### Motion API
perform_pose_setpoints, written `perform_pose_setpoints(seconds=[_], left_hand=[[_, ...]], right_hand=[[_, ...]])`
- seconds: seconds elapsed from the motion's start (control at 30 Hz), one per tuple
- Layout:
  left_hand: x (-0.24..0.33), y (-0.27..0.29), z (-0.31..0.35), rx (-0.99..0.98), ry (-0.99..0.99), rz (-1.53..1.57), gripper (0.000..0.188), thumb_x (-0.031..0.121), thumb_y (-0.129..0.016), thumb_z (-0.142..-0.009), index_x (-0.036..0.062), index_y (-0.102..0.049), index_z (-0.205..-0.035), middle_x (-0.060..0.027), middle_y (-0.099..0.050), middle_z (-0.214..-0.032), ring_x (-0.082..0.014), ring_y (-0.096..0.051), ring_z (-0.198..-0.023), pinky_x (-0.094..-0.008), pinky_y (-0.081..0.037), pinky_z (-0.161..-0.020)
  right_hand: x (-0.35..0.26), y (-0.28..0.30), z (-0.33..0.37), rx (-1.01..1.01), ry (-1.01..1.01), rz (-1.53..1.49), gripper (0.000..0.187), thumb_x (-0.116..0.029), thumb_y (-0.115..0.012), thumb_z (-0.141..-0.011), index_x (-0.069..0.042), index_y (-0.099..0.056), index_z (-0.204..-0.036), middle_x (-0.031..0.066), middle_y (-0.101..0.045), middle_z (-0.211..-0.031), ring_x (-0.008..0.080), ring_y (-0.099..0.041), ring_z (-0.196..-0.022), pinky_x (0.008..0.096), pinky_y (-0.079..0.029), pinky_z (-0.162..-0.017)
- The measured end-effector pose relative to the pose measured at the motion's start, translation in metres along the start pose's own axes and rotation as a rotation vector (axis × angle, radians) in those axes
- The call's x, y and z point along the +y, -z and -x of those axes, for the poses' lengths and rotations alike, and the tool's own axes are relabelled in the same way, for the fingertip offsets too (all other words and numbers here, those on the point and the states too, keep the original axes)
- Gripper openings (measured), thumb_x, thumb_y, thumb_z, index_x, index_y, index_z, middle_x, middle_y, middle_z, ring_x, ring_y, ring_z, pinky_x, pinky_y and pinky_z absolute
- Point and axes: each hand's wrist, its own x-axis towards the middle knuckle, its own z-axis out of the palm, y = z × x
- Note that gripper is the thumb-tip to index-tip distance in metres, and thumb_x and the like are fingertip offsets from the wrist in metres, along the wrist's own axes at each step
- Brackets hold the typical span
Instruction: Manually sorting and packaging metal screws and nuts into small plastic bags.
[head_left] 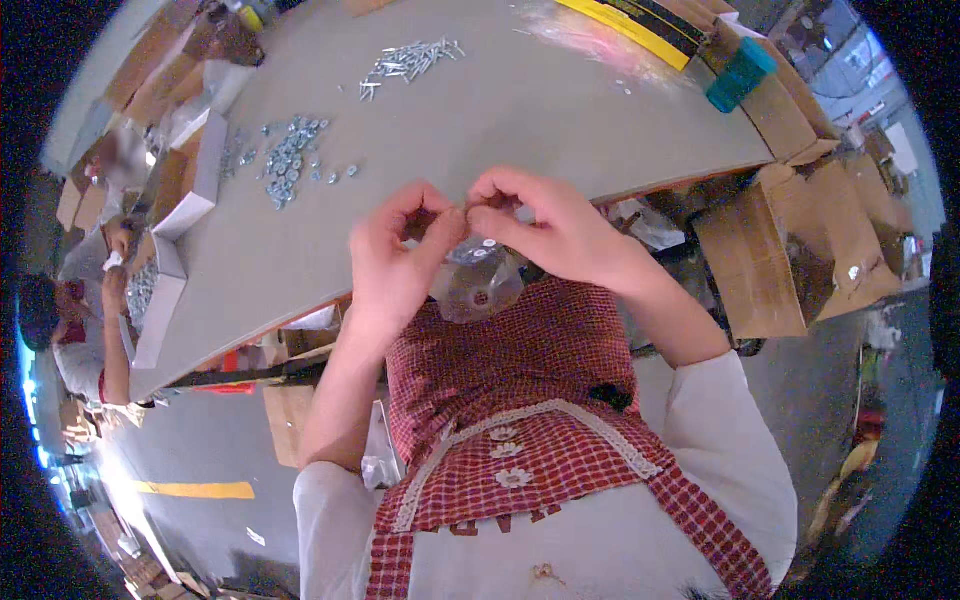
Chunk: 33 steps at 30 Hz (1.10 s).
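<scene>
A small clear plastic bag (480,288) hangs between my hands at the near edge of the table, in front of the checked apron. Small pale metal parts (485,247) show in its upper part, too small to name. My left hand (393,262) pinches the bag's top edge with thumb and fingertips. Close beside it, my right hand (565,228) grips the same edge, fingertips nearly touching the left ones. Beyond my hands lies a loose pile of silvery nuts (288,160). Farther back is a heap of screws (410,62).
At the left, a co-worker's hand (115,280) is by a white box (172,290) of metal parts. Clear plastic bags (600,40) lie at the back right, near a teal container (742,75). An open cardboard box (750,260) stands beyond the table's right edge.
</scene>
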Motion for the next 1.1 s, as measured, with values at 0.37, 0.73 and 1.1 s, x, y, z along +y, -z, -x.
perform_pose_setpoints(seconds=[0.37, 0.73, 1.1], left_hand=[[0.002, -0.038, -0.081, -0.337, 0.155, 0.298, 0.011, 0.014, -0.063, -0.083, 0.0032, -0.065, -0.081, -0.0026, -0.064, -0.071, -0.0107, -0.059, -0.064, -0.0259, -0.046, -0.058], [-0.071, -0.02, -0.118, -0.27, 0.245, 0.275, 0.015, 0.02, -0.062, -0.093, 0.0057, -0.065, -0.096, -0.0038, -0.066, -0.086, -0.0117, -0.062, -0.079, -0.0256, -0.05, -0.066], [-0.071, -0.027, -0.108, -0.166, 0.164, 0.271, 0.011, 0.016, -0.061, -0.096, 0.0045, -0.061, -0.096, -0.0042, -0.066, -0.089, -0.0116, -0.061, -0.078, -0.027, -0.051, -0.064]], right_hand=[[0.026, 0.068, 0.022, 0.0, -0.304, -0.452, 0.019, -0.022, -0.059, -0.095, -0.005, -0.059, -0.089, -0.0014, -0.055, -0.075, 0.0103, -0.054, -0.069, 0.0255, -0.044, -0.066], [0.053, 0.179, 0.13, 1.049, -0.028, -0.506, 0.014, -0.017, -0.063, -0.092, -0.003, -0.062, -0.095, 0.0056, -0.063, -0.085, 0.0178, -0.062, -0.08, 0.0325, -0.05, -0.078], [0.142, 0.184, 0.029, 0.66, -0.22, 0.824, 0.025, -0.017, -0.058, -0.092, 0.002, -0.063, -0.107, 0.0172, -0.065, -0.108, 0.0271, -0.064, -0.099, 0.0385, -0.051, -0.087]])
